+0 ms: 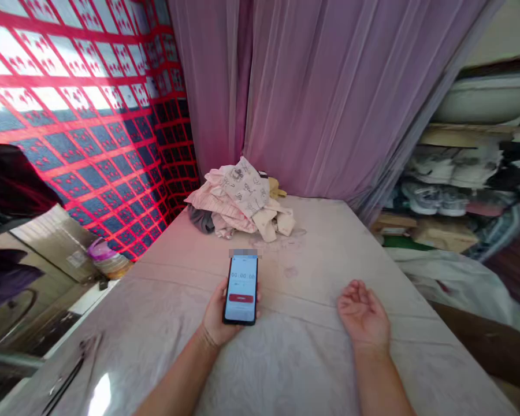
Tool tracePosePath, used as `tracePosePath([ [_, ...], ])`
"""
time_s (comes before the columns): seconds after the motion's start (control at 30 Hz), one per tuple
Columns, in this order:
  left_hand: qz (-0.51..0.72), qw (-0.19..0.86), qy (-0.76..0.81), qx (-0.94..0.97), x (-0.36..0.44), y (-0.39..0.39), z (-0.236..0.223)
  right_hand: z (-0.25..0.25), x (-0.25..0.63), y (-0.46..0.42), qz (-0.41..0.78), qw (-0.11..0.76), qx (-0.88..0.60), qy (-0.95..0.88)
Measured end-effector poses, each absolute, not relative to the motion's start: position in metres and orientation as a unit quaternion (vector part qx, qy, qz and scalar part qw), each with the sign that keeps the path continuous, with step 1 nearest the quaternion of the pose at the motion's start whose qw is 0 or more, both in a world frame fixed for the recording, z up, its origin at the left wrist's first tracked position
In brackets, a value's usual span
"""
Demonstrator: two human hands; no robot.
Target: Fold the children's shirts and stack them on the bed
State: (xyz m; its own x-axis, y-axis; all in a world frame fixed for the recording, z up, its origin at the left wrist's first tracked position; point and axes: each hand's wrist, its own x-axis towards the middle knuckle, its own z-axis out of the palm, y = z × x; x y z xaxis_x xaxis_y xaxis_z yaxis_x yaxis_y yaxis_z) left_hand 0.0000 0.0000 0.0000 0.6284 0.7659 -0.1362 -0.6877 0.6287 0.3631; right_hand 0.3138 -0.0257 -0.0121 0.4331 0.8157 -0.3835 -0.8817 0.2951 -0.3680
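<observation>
One phone (241,290) points its long axis, top foremost, toward heaped clothes (242,199)

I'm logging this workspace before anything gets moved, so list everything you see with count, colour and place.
Phone: one, dark-edged with pale blue screen, in the left hand
Clothes pile: several pieces, count unclear; pink, white printed, cream, dark grey; far end of the table
Table: one, pale covering, under the hands
Thin tool: one, dark, lower left on the table, blurred
Curtain: purple, behind the table
Gridded covering: red lines, left
Container: one, purple on top, left of the table
Shoes: at least two, grey, right-hand shelving
Left hand: one, around the phone
Right hand: one, palm up, right side of the table
</observation>
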Motion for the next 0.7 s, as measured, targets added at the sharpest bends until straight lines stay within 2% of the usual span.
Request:
tracePosePath([
  [0.3, 0.401, 0.895, 0.152, 0.122, -0.0021, -0.0009, -0.0015, -0.0189, 0.3174, -0.0272, 0.528, 0.805, -0.272, 0.0],
  [0.7, 0.402, 0.893, 0.158, 0.128, -0.0029, -0.0005, -0.0039, -0.0142, 0.3146, -0.0274, 0.525, 0.805, -0.276, 0.028],
])
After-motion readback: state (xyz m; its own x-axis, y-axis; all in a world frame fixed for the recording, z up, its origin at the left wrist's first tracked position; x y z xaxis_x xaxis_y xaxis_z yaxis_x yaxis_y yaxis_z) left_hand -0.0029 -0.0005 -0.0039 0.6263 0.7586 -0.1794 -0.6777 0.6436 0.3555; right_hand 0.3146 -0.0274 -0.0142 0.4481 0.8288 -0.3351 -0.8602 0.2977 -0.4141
